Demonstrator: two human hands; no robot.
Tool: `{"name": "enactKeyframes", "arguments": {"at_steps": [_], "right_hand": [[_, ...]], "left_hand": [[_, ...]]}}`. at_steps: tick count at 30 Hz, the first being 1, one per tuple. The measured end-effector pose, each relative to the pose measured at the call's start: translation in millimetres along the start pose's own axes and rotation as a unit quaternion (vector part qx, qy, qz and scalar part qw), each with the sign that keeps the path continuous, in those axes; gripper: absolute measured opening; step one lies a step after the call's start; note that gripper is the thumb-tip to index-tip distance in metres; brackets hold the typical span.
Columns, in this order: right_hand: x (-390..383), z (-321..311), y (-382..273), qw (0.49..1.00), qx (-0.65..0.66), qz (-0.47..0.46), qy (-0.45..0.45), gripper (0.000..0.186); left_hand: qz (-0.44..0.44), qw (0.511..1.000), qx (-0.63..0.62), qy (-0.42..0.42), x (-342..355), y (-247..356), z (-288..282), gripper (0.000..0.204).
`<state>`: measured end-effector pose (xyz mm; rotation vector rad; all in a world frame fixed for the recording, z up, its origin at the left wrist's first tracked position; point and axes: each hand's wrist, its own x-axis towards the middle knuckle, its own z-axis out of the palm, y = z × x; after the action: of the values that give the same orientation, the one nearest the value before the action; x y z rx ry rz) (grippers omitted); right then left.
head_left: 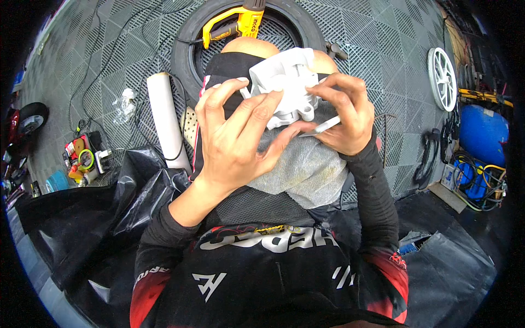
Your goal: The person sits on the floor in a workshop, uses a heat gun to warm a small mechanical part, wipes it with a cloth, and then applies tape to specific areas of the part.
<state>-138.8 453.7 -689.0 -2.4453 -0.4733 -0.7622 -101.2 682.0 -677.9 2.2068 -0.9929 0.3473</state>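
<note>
A white cast part [290, 82] with lobes and a round boss rests over my knees, above a grey cloth [303, 180] on my lap. My left hand [238, 131] has its fingertips on the part's left side and face, with its thumb stretched toward the right. My right hand [350, 115] is curled at the part's right side, fingertips by its edge, holding a thin white strip [328, 124] below it. The tip of my left thumb lies close to that strip; whether they touch I cannot tell.
A tire [188, 54] with a yellow power tool [246, 22] lies beyond my knees. A pale roll [167, 120] and small tools [82, 156] are at left. A white wheel [443, 79], blue containers [481, 136] and hoses are at right. Black sheeting [82, 229] surrounds me.
</note>
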Motion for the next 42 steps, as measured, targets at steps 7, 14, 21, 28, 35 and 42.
{"name": "enactKeyframes", "arguments": {"at_steps": [7,14,21,28,35,42], "right_hand": [[3,-16,7,0.987,0.126,0.041,-0.091,0.059],[27,-26,12,0.986,0.103,0.037,-0.125,0.036],[50,-34,10,0.973,0.016,-0.060,-0.221,0.031],[32,-22,4,0.984,-0.033,-0.078,-0.159,0.030],[19,-14,2,0.991,-0.026,-0.077,-0.106,0.030],[13,-13,2,0.991,-0.014,-0.038,-0.129,0.034]], "left_hand": [[-0.060,0.998,0.015,0.006,0,10,6,0.051],[-0.066,0.995,-0.058,0.052,4,3,13,0.045],[-0.066,0.993,-0.094,0.016,1,-2,17,0.044],[-0.071,0.992,-0.101,0.004,0,-4,16,0.049],[-0.063,0.994,-0.092,-0.003,-3,-5,14,0.049],[-0.039,0.996,-0.086,-0.004,-5,-8,15,0.055]]}}
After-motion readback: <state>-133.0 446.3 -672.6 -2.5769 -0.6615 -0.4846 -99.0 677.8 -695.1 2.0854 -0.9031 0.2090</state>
